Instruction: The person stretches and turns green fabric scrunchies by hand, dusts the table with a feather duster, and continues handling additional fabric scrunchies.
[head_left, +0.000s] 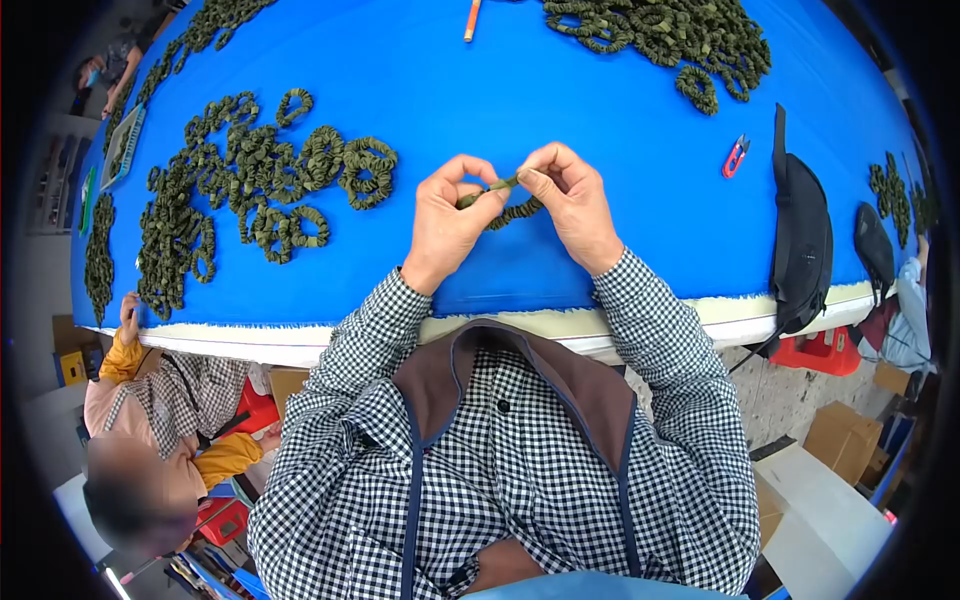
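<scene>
A dark green scrunchie (517, 211) is stretched between my two hands, above the blue tablecloth. My left hand (451, 215) grips one side of it, thumb and fingers pinched together. My right hand (568, 199) pinches the other side near its top, where a smoother, flatter piece of the green fabric shows. The lower part of the ring hangs in a gathered curve between the hands. Nearest to my left hand on the cloth lies a loose pile of similar green scrunchies (250, 165).
Another heap of scrunchies (670, 35) lies at the far right. Red thread snips (736, 157) and a black bag (803, 240) rest on the right. An orange stick-like object (472, 20) lies at the back. A co-worker (150, 420) in yellow sleeves sits at the left edge.
</scene>
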